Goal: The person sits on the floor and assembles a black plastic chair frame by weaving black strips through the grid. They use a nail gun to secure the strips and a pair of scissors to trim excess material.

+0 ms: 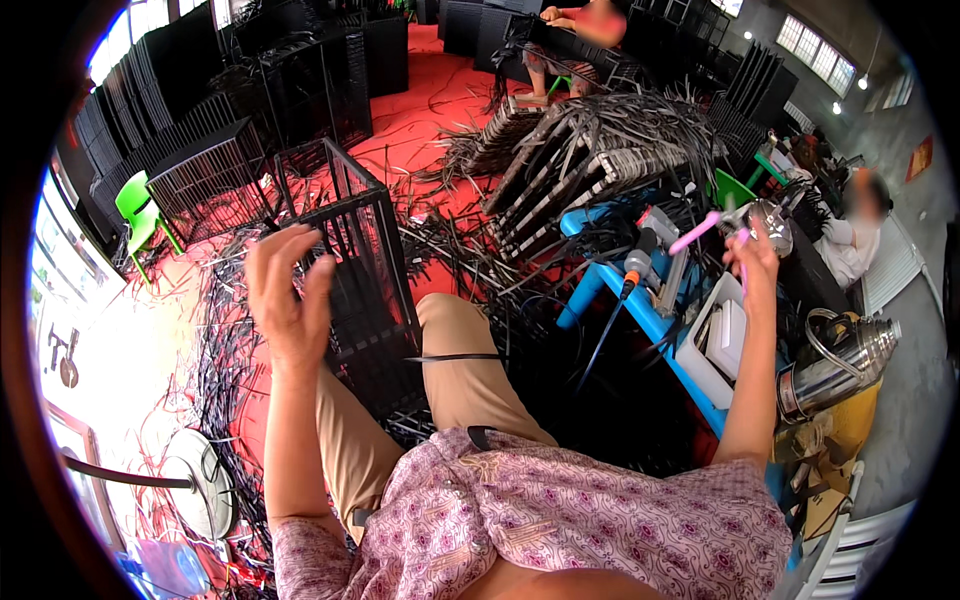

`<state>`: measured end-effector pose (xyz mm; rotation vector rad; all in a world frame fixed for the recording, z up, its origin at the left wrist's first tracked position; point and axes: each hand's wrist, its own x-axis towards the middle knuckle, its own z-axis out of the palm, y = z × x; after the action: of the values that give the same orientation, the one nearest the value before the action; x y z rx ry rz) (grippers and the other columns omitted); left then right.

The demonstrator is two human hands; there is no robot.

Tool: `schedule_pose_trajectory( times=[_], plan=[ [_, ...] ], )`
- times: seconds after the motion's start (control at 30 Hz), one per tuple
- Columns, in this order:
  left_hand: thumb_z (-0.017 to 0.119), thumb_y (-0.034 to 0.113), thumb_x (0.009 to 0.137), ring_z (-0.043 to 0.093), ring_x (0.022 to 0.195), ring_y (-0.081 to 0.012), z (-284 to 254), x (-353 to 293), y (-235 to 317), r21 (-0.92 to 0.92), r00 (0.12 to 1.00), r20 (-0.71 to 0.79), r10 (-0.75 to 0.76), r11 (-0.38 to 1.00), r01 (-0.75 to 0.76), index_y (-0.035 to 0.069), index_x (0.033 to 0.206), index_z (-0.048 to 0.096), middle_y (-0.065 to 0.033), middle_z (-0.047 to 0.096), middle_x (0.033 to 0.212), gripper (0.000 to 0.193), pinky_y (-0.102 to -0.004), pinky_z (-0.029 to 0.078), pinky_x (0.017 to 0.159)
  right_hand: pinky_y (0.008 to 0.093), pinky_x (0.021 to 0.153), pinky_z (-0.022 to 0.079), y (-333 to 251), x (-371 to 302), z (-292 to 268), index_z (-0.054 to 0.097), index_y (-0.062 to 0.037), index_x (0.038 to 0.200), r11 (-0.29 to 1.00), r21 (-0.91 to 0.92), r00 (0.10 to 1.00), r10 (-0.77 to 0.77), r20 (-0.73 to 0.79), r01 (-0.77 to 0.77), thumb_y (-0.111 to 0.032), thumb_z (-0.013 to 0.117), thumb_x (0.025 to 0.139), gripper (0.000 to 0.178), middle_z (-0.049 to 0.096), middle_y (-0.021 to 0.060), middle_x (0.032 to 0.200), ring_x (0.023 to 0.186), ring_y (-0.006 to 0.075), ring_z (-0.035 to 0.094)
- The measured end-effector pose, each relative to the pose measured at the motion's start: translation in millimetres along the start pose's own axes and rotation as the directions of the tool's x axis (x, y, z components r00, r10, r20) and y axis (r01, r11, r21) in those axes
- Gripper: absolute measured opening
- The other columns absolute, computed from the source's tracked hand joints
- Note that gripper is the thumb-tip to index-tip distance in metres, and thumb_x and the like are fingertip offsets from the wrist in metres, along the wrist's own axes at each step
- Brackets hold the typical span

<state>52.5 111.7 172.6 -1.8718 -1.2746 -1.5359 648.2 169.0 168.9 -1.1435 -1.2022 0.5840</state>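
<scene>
My left hand [288, 300] is raised beside a black open frame [375, 235] with upright bars, which stands between my knees. Its thumb and fingers are apart, and nothing shows between them. Over at the right, my right hand [757, 258] grips a hand tool [697, 231] with two pink handles and a metal head. One pink handle sticks out to the left; its exact kind is hard to make out. The tool is above a blue stool or bench [650, 335] loaded with things. A black strip [460, 357] lies across my knee.
On the blue bench sit an orange-and-grey power tool [636, 265] and a white plastic box [715, 335]. A metal flask [838, 370] stands beside it. Black strips [620, 120] are heaped on stacked frames ahead. A green chair [147, 215] is at left. Two other people sit farther off.
</scene>
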Motion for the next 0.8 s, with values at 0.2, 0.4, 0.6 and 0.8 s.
schedule_pose_trajectory(
  times=[0.2,0.4,0.6,0.8],
  plan=[
    [0.066,0.021,0.088,0.059,0.101,-0.0314,11,10,25,-0.148,0.997,0.071,-0.035,0.988,0.045,0.001,0.102,0.065,-0.0148,0.064,0.106,0.025,-0.0394,0.045,0.09,0.0215,0.063,0.049,-54,-5,23,0.04,0.0031,0.14,0.819,-0.264,0.684,-0.572,-0.453,0.51,-0.004,0.062,0.093,0.052,0.066,0.0118,0.103,0.075,0.0095,0.06],
    [0.057,0.036,0.092,0.056,0.111,-0.0272,46,-3,77,-0.565,0.95,0.278,-0.143,0.775,0.282,0.0,0.126,0.055,-0.0151,0.059,0.119,0.05,-0.0377,0.042,0.097,0.0223,0.057,0.053,-89,-122,179,0.042,-0.0002,0.137,0.953,0.235,0.954,-0.239,0.182,0.194,0.0,0.064,0.088,0.054,0.067,0.0115,0.099,0.072,0.0105,0.062],
    [0.053,0.029,0.1,0.056,0.092,-0.0088,76,-55,95,-0.721,0.713,0.558,-0.424,0.178,0.67,-0.001,0.121,0.06,-0.0023,0.065,0.102,0.038,-0.0242,0.044,0.083,0.0275,0.086,0.052,-58,-192,281,0.034,-0.0003,0.143,0.896,0.436,0.883,-0.271,0.383,0.086,-0.002,0.067,0.087,0.065,0.06,0.0125,0.116,0.101,0.0144,0.062],
    [0.062,0.024,0.093,0.051,0.099,-0.0082,56,-59,63,-0.766,0.788,0.463,-0.406,0.264,0.586,0.001,0.113,0.068,-0.0087,0.051,0.137,0.031,-0.0217,0.039,0.076,0.0371,0.109,0.035,-30,-185,312,0.026,-0.0023,0.15,0.714,0.501,0.595,-0.147,0.79,-0.489,-0.027,0.079,0.077,0.094,0.042,0.0106,0.141,0.13,0.0213,0.043]
  ],
)
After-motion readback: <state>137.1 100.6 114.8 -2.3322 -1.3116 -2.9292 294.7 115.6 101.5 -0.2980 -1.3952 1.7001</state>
